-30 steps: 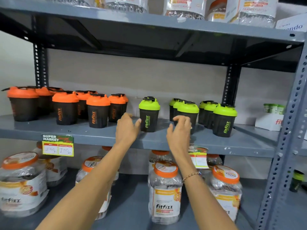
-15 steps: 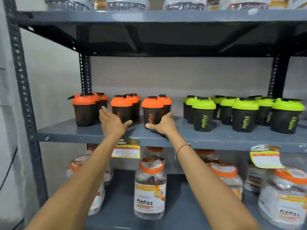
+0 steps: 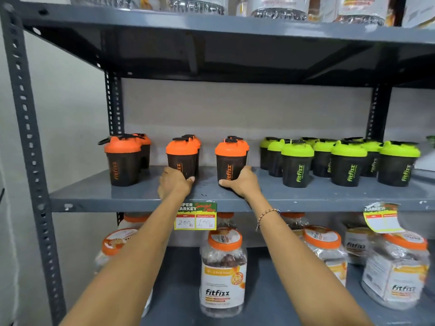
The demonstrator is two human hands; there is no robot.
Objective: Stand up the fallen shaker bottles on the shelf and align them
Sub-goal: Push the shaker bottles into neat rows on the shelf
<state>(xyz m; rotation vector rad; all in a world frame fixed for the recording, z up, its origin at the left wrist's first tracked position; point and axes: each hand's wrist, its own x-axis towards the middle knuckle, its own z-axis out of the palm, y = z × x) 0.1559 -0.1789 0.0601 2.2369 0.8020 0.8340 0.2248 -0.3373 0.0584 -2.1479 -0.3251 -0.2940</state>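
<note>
Black shaker bottles stand upright on the grey middle shelf (image 3: 94,196). Orange-lidded ones form three short rows at the left, green-lidded ones (image 3: 297,162) several rows at the right. My left hand (image 3: 174,184) wraps the base of the front bottle of the middle orange row (image 3: 181,158). My right hand (image 3: 240,183) grips the base of the front bottle of the right orange row (image 3: 231,161). The leftmost orange bottle (image 3: 122,161) stands untouched. No bottle lies on its side in view.
A price tag (image 3: 195,216) hangs from the shelf edge between my arms, another tag (image 3: 381,217) at the right. Clear jars with orange lids (image 3: 223,271) fill the lower shelf. More jars sit on the top shelf. Perforated uprights (image 3: 26,137) frame the left side.
My view has shifted left from the green bottles to the orange ones. Both hands moved forward and closed on the bases of two front orange bottles.
</note>
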